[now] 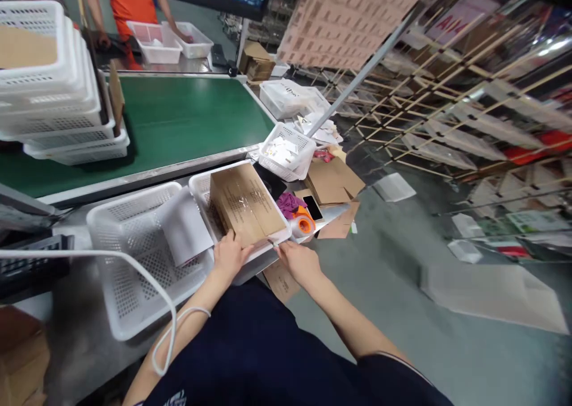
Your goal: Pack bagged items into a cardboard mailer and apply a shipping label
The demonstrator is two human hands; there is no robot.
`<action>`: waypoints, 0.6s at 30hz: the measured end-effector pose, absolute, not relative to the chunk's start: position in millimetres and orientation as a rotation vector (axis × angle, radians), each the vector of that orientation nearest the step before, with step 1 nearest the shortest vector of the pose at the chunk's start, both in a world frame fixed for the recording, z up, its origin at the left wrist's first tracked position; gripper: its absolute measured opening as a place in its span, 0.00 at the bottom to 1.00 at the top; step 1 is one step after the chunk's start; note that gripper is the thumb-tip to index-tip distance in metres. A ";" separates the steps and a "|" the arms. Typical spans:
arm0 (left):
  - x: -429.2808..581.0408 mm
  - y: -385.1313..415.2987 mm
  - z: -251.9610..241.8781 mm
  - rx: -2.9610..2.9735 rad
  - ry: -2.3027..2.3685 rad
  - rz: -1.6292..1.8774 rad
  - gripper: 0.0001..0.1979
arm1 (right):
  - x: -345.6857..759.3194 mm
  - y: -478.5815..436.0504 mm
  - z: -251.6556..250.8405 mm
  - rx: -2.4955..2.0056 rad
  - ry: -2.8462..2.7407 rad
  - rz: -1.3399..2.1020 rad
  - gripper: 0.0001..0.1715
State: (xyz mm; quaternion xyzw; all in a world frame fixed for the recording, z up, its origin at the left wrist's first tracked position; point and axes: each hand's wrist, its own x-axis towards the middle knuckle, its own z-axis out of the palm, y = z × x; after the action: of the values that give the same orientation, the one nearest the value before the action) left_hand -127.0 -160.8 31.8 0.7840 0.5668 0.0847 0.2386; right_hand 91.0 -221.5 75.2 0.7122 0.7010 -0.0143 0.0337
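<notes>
A taped brown cardboard box lies in a white plastic basket at the table's near edge. My left hand is curled over the box's near end and the basket rim. My right hand is closed at the box's near right corner, pinching a thin pale object that I cannot make out. A second, larger white basket stands to the left with a white sheet leaning in it.
A green conveyor belt runs behind, with stacked white baskets at its left. An orange tape roll, a phone and purple cloth lie right of the box. A person in orange works at the far end. A white cable crosses the near left.
</notes>
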 end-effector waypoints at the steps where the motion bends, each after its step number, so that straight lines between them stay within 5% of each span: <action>1: -126.7 -161.0 26.8 2.162 1.576 0.350 0.38 | 99.0 -226.9 70.1 2.155 2.278 0.047 0.20; 7: -129.9 -151.5 -12.4 2.174 1.443 1.023 0.43 | 139.8 -218.6 25.9 1.615 3.111 0.442 0.13; 18: -129.5 -160.2 -17.3 2.254 1.381 1.228 0.22 | 141.3 -177.2 -9.3 1.238 3.577 0.601 0.08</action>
State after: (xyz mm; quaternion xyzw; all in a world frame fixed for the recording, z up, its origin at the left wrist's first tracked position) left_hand -129.5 -160.2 -17.3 0.7684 0.4707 0.4186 0.1134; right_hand 141.3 -177.2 -9.3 0.3040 0.8781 0.1475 -0.3387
